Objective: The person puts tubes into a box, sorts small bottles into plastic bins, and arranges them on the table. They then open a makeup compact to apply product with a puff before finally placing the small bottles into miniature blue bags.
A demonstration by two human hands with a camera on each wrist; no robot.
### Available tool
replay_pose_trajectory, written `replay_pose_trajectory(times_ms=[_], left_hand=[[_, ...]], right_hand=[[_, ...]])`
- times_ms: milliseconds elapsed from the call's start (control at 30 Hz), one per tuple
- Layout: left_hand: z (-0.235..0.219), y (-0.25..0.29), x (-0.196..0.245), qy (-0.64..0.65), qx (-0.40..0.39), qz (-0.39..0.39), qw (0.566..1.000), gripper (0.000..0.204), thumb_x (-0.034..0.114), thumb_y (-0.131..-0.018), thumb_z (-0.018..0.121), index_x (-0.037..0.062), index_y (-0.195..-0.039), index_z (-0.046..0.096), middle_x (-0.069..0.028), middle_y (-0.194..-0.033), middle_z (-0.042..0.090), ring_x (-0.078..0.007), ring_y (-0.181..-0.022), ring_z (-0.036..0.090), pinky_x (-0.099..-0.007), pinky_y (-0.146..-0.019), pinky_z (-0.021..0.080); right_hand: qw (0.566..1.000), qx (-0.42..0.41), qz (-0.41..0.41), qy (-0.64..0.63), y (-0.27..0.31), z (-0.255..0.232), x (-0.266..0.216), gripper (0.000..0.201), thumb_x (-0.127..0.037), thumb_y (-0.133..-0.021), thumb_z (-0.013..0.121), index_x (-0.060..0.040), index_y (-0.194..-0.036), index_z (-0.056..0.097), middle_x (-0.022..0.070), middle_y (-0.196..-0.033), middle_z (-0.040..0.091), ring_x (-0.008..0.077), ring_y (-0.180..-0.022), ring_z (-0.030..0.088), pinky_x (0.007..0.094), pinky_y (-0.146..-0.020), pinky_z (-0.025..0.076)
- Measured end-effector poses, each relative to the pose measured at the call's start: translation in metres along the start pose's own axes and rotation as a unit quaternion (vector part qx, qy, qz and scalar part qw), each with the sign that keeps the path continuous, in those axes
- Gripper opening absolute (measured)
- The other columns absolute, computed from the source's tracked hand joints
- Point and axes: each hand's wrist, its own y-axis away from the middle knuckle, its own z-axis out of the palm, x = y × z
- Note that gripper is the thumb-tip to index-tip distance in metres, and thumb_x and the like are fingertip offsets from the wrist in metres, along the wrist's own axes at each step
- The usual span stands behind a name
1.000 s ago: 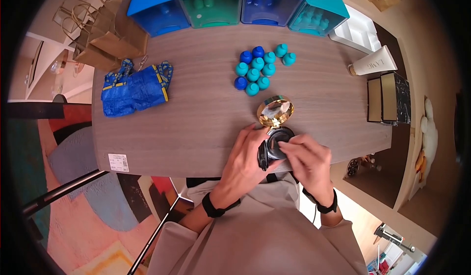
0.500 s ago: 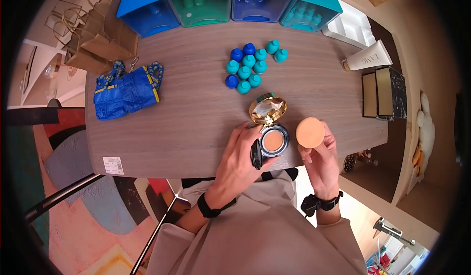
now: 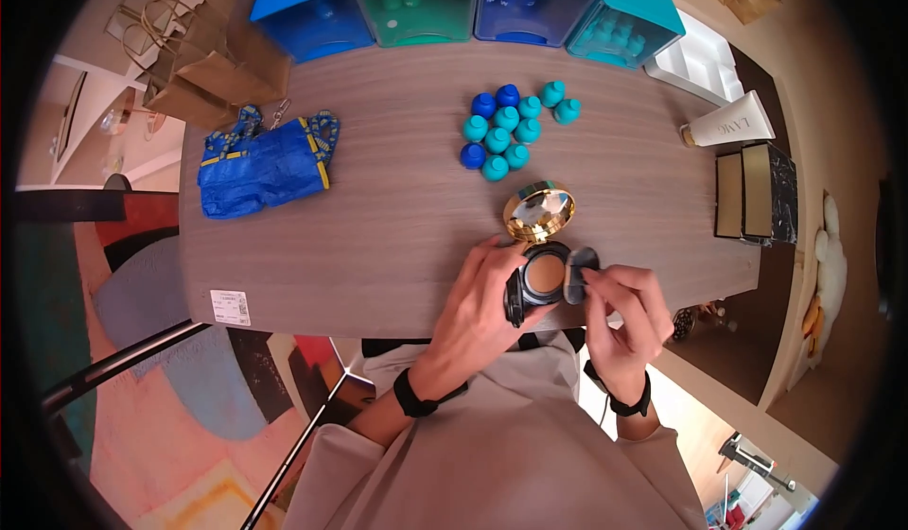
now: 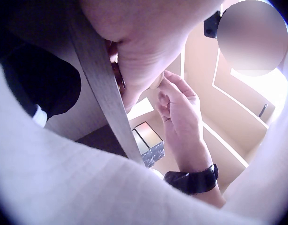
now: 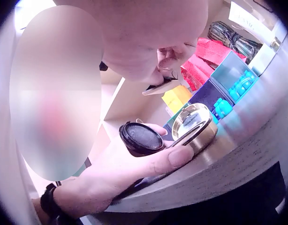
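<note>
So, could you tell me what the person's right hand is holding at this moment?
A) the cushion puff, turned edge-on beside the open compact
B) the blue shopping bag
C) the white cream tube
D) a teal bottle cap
A: in the head view the right hand pinches the dark-backed puff right beside the open compact, which the left hand steadies at the table edge.

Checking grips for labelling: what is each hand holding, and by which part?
The left hand grips the round black-and-gold open cushion compact by its base's side. The right hand pinches the round black-backed puff by its lower edge.
</note>
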Motion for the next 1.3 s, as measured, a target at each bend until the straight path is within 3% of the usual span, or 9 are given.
replay_pose_trajectory(times_ms=[67,133,333,433,667,800,933,1067,1300], left_hand=[[0.001,0.001,-0.002,0.002,-0.008,-0.001,1.000,0.083,0.010,-0.074,0.099,-0.0040,-0.140,0.050,-0.0228,-0.126,0.063,-0.0484,-0.124,0.064,-0.0524,-0.101,0.059],[0.001,0.001,-0.002,0.002,-0.009,0.001,1.000,0.085,0.010,-0.074,0.099,-0.0035,-0.141,0.049,-0.0227,-0.126,0.063,-0.0484,-0.124,0.064,-0.0522,-0.101,0.060],[0.003,0.004,-0.002,0.020,-0.004,-0.024,1.000,0.089,0.006,-0.068,0.101,0.0030,-0.139,0.049,-0.0208,-0.137,0.068,-0.0494,-0.129,0.063,-0.0555,-0.105,0.058],[0.001,0.003,0.000,0.017,-0.017,-0.033,0.999,0.088,0.006,-0.067,0.101,0.0031,-0.138,0.049,-0.0206,-0.137,0.068,-0.0495,-0.130,0.063,-0.0554,-0.107,0.057],[0.000,0.000,0.001,0.018,-0.018,-0.004,1.000,0.083,0.004,-0.070,0.097,-0.0020,-0.139,0.051,-0.0217,-0.133,0.064,-0.0464,-0.128,0.063,-0.0518,-0.105,0.058],[0.001,0.001,-0.002,0.011,-0.008,-0.005,1.000,0.084,0.007,-0.071,0.099,-0.0021,-0.139,0.051,-0.0216,-0.131,0.064,-0.0468,-0.127,0.063,-0.0523,-0.105,0.058],[-0.001,0.001,0.001,-0.002,-0.014,-0.010,1.000,0.084,0.007,-0.071,0.099,-0.0024,-0.139,0.051,-0.0215,-0.131,0.064,-0.0471,-0.127,0.063,-0.0527,-0.104,0.058],[0.002,0.000,-0.002,0.011,0.005,-0.005,1.000,0.084,0.006,-0.071,0.099,-0.0027,-0.140,0.051,-0.0218,-0.131,0.063,-0.0473,-0.129,0.062,-0.0526,-0.104,0.058],[0.002,0.002,-0.001,0.013,0.000,-0.004,1.000,0.084,0.005,-0.071,0.098,-0.0037,-0.140,0.051,-0.0228,-0.132,0.063,-0.0483,-0.127,0.063,-0.0531,-0.104,0.058]], right_hand=[[1.000,0.007,0.001,-0.002,0.000,0.003,0.002,0.029,0.011,-0.074,0.079,-0.0010,-0.100,0.080,0.0111,-0.097,0.071,0.0210,-0.064,0.067,0.0334,-0.056,0.053],[0.974,-0.206,-0.071,0.058,-0.006,0.007,0.010,0.031,0.013,-0.073,0.080,-0.0009,-0.101,0.081,0.0113,-0.097,0.071,0.0214,-0.064,0.068,0.0333,-0.055,0.053],[0.999,-0.032,-0.039,0.015,-0.004,-0.006,0.001,0.033,0.009,-0.072,0.084,-0.0012,-0.104,0.082,0.0099,-0.095,0.071,0.0222,-0.068,0.067,0.0339,-0.058,0.053],[0.978,-0.187,-0.090,0.022,-0.004,0.008,0.015,0.032,0.008,-0.072,0.084,-0.0018,-0.102,0.082,0.0082,-0.092,0.071,0.0222,-0.069,0.067,0.0332,-0.058,0.052],[0.998,-0.049,-0.042,-0.021,0.003,-0.002,0.005,0.031,0.006,-0.074,0.084,-0.0014,-0.104,0.082,0.0081,-0.094,0.071,0.0228,-0.069,0.066,0.0347,-0.057,0.052],[0.987,-0.144,-0.077,0.004,0.000,0.000,0.014,0.035,0.010,-0.074,0.083,0.0002,-0.107,0.082,0.0104,-0.095,0.071,0.0218,-0.067,0.066,0.0330,-0.056,0.052],[0.997,-0.035,-0.066,0.005,0.002,-0.008,0.001,0.032,0.008,-0.074,0.083,0.0011,-0.106,0.081,0.0116,-0.094,0.069,0.0220,-0.067,0.065,0.0326,-0.056,0.052],[0.981,-0.183,-0.067,0.020,0.005,0.006,0.020,0.031,0.004,-0.077,0.081,-0.0003,-0.108,0.081,0.0083,-0.095,0.068,0.0228,-0.066,0.065,0.0349,-0.055,0.052],[0.980,-0.194,-0.032,0.004,0.008,0.006,0.017,0.034,0.001,-0.077,0.080,-0.0011,-0.110,0.080,0.0078,-0.103,0.068,0.0216,-0.065,0.065,0.0358,-0.055,0.051]])
